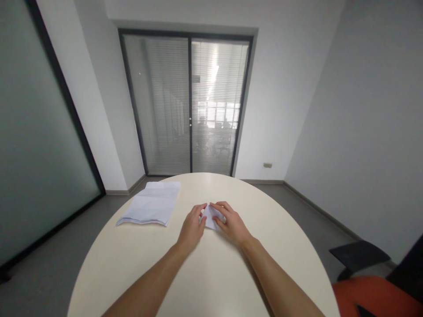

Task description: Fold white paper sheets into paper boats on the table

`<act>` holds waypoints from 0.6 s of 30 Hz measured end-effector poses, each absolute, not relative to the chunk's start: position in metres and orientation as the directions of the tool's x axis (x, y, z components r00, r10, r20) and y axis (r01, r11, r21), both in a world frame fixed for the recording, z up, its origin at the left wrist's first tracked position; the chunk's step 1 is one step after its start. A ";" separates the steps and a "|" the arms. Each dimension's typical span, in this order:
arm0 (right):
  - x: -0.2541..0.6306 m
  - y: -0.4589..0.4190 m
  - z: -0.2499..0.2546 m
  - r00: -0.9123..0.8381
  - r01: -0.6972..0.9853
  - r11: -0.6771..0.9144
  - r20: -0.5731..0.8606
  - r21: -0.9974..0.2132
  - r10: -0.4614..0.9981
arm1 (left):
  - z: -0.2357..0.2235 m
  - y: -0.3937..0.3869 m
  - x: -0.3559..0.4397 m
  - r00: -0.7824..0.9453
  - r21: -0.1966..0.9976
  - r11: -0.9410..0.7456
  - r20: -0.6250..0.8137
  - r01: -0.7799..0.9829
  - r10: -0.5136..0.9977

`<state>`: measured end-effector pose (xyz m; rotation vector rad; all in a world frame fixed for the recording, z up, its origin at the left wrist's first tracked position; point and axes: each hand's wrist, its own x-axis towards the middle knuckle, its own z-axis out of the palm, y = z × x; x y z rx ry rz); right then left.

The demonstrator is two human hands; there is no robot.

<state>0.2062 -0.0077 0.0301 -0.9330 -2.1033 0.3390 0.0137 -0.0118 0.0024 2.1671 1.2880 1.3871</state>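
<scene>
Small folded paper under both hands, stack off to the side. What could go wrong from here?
Uneven pressure from the left hand and right hand might skew the small paper. The paper stack lies near the table's edge; a bump could push sheets off.

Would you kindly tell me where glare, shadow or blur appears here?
Head view: glare shows in the right dark-framed glass panel; same view: the black-and-orange chair looks blurred; same view: a shadow edges the bare right forearm on the round cream table.
</scene>
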 end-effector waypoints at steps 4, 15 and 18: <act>0.205 -0.010 0.034 -0.416 0.523 0.715 0.594 -0.464 0.689 | 0.010 -0.016 0.014 0.182 0.541 -0.609 0.643 0.579 0.744; 0.203 -0.014 0.038 -0.431 0.506 0.719 0.583 -0.475 0.689 | 0.010 -0.017 0.012 0.145 0.510 -0.636 0.703 0.580 0.696; 0.202 -0.014 0.037 -0.426 0.527 0.710 0.579 -0.466 0.696 | 0.010 -0.017 0.012 0.136 0.518 -0.638 0.706 0.570 0.695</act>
